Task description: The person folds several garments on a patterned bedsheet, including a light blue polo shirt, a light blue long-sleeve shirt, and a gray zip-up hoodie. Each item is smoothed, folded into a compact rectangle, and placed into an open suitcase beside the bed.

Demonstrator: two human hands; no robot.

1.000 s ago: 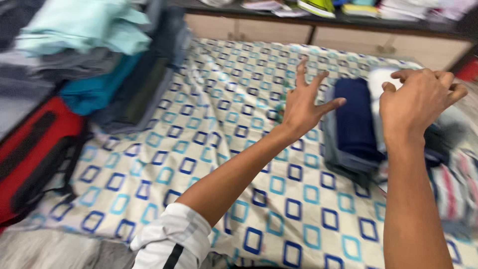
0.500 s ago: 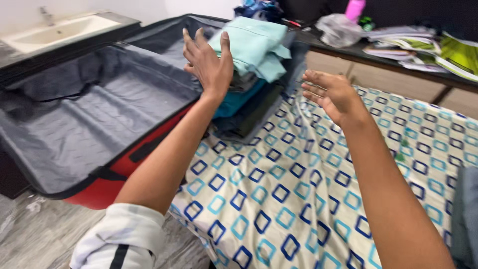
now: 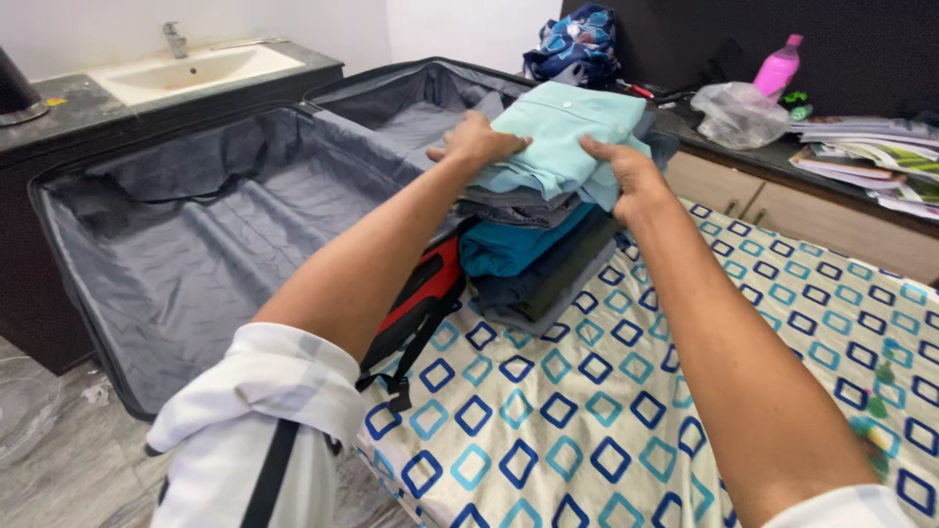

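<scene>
Head view looks down on a stack of folded clothes (image 3: 536,230) at the upper middle of the frame, sitting at the edge of a bed covered by a sheet with blue and teal squares (image 3: 587,411). Left hand (image 3: 476,144) clasps the stack's left side near the top, fingers curled over the pale mint garment (image 3: 562,137) — the grip is closed on the cloth. Right hand (image 3: 626,168) presses the right side of the same top layers, fingers wrapped round the edge, thumb on top. Beneath the mint piece lie grey, teal and dark layers, all flat.

The stack's long axis runs from the lower middle of the frame toward the upper right, its folded edges facing the lower left. Its left side hangs right at the bed's edge, touching the red shell of an open suitcase (image 3: 176,254) that fills the left of the frame.

Both grey-lined halves of the suitcase stand open and show only lining — wide room just left of the stack. The sheet across the lower right is bare.

A dark desk (image 3: 782,156) along the upper right carries a pink bottle (image 3: 778,68), a clear plastic bag (image 3: 738,112), papers (image 3: 871,147) and a bundle of patterned blue cloth (image 3: 577,39). A sink (image 3: 191,68) sits at upper left.
</scene>
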